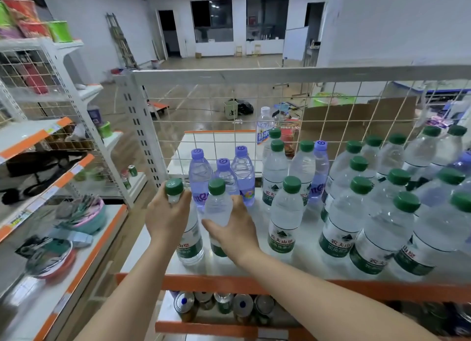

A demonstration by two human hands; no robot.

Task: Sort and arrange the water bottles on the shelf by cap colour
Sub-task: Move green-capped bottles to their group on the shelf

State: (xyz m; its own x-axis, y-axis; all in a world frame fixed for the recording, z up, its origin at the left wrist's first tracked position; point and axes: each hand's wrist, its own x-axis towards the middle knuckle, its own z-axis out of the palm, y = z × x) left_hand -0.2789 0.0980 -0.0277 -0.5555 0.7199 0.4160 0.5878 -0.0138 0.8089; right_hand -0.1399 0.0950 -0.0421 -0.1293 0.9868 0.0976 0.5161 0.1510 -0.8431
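On the white shelf (308, 249) with an orange front edge stand many clear water bottles. My left hand (167, 213) grips a green-capped bottle (190, 243) by its neck at the shelf's left front corner. Right beside it my right hand (235, 228) wraps a second green-capped bottle (218, 203) around its body. Behind my hands stand three purple-capped bottles (200, 173). Another purple-capped bottle (319, 169) stands among several green-capped bottles (285, 213) that fill the middle and right of the shelf.
A white wire-grid back panel (229, 111) closes the shelf behind the bottles. Cans (242, 305) sit on the lower shelf. A neighbouring rack (51, 177) with assorted goods stands to the left. Behind the grid are a white-capped bottle (265, 124) and cardboard (356, 121).
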